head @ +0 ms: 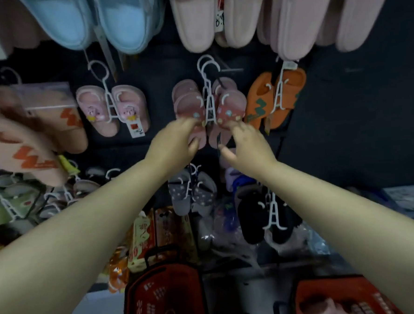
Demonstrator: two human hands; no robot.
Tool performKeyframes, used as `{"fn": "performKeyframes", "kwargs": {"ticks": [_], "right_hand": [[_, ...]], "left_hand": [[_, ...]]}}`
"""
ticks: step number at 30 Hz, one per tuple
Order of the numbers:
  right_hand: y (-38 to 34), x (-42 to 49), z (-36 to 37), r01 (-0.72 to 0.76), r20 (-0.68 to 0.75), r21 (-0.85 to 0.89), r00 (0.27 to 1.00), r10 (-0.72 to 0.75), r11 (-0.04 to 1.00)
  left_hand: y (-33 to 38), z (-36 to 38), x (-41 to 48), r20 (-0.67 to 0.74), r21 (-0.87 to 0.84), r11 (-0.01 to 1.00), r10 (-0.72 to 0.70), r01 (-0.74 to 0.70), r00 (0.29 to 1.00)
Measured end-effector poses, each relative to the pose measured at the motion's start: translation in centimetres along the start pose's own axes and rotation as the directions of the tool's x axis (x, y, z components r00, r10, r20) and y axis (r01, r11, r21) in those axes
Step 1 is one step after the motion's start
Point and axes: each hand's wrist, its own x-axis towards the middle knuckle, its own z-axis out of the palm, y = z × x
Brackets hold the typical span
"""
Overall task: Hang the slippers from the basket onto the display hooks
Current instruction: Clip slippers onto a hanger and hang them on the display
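Because the dark pink slippers point(232, 104) are clipped as a pair on a thin white hanger point(209, 108), they probably weigh very little. The soles look like soft foam that bends, and the plastic hanger seems the weak part. They hang on the dark display wall, with another similar pair directly behind them.

The left hand point(176, 144) has its grip closed on the toe end of the left slipper. The right hand point(249, 144) appears to pinch the toe end of the right slipper between fingertips and thumb. Holding the toes lets a person steer the pair, but holding near the hanger's top loop would give better control on the hook.

Just right of this pair hangs an orange pair point(258, 98), close enough to catch. To the left, well apart, is a light pink pair point(94, 108) with bear figures. Below hang a grey pair point(179, 199) and a black pair point(251, 217). Further below stand one red basket point(161, 295) and a second basket point(330, 292), which has something pink inside.
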Motion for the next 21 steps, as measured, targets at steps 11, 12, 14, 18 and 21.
{"fn": "performKeyframes", "kwargs": {"ticks": [11,12,14,18,21], "right_hand": [[-10.9,-16.5,-1.0,-0.132,0.114,0.078,0.986,0.122,0.988],[-11.4,-17.9,-1.0,-0.146,0.131,0.071,0.982,0.136,0.987],[-12.0,-20.5,-0.9,-0.169,0.160,0.064,0.975,0.157,0.984],[-12.3,-24.8,-1.1,-0.209,0.166,0.079,0.967,0.194,0.975],[-11.6,-28.1,-1.2,-0.226,0.205,0.073,0.957,0.208,0.971]], "left_hand": [[4.0,-4.2,-17.6,0.114,-0.118,0.993,0.045,-0.032,0.992],[4.3,-4.2,-19.0,0.129,-0.123,0.992,0.042,-0.026,0.991],[4.7,-4.1,-21.5,0.152,-0.129,0.991,0.038,-0.018,0.988],[6.1,-3.3,-25.2,0.189,-0.141,0.990,0.045,-0.019,0.981],[7.8,-2.3,-27.2,0.208,-0.168,0.986,0.035,0.000,0.978]]}}
